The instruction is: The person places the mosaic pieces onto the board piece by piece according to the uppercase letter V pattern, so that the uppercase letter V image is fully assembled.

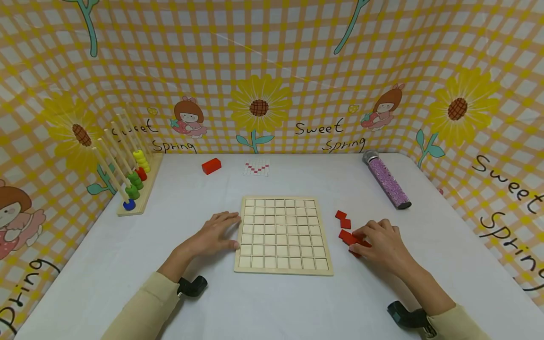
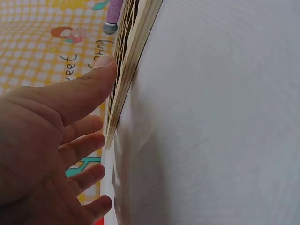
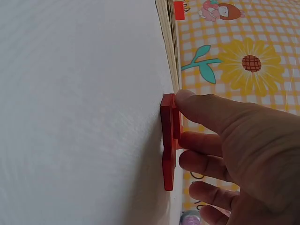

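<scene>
A light wooden grid board (image 1: 282, 233) of square cells lies flat in the middle of the table. My left hand (image 1: 216, 232) is at its left edge, fingers apart and thumb extended. In the left wrist view, the thumb (image 2: 89, 86) reaches the board's rim (image 2: 129, 70). To the board's right, my right hand (image 1: 382, 245) is over a small group of red square tiles (image 1: 347, 237). In the right wrist view, its thumb and index finger pinch a red tile (image 3: 176, 119) lying on others. Two loose red tiles (image 1: 345, 224) lie just beyond.
A bead counting stand (image 1: 140, 193) with upright pegs is at the left. Behind the board lie a red block (image 1: 211, 165) and a small card with a red pattern (image 1: 256, 167). A purple glittery microphone (image 1: 388, 182) lies at the back right. Patterned cloth (image 1: 272, 61) surrounds the table.
</scene>
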Demonstrator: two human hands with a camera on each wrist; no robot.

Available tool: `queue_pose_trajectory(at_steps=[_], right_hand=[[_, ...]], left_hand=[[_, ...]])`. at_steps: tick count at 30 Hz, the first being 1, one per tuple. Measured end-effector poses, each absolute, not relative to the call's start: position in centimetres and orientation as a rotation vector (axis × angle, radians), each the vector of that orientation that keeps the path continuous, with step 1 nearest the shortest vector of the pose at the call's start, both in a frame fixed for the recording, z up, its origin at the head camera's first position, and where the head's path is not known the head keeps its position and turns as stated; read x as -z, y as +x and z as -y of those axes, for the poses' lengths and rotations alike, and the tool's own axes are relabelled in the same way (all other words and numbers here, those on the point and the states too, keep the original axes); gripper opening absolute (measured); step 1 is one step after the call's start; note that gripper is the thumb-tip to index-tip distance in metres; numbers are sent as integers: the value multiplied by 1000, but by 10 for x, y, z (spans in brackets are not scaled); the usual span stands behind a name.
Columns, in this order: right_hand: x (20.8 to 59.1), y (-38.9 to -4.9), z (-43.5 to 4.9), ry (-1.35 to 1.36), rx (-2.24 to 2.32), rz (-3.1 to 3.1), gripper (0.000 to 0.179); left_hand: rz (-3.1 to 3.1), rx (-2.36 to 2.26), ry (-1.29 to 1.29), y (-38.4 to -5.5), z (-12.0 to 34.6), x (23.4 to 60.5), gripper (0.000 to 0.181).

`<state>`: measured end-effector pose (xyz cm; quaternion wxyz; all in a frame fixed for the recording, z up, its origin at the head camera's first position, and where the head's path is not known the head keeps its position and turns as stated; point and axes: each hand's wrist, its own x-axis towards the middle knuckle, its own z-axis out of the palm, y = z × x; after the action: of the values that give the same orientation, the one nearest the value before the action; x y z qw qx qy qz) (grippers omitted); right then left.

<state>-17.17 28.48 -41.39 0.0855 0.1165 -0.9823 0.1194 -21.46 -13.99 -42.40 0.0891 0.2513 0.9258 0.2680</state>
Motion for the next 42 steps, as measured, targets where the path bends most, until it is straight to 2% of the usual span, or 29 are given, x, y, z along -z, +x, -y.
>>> queue_pose_trajectory(at_steps=[42], right_hand=[[416,-174,-284,430,-387,2832,22]], left_hand=[[-2724,-812,767,-209,136,428,70]])
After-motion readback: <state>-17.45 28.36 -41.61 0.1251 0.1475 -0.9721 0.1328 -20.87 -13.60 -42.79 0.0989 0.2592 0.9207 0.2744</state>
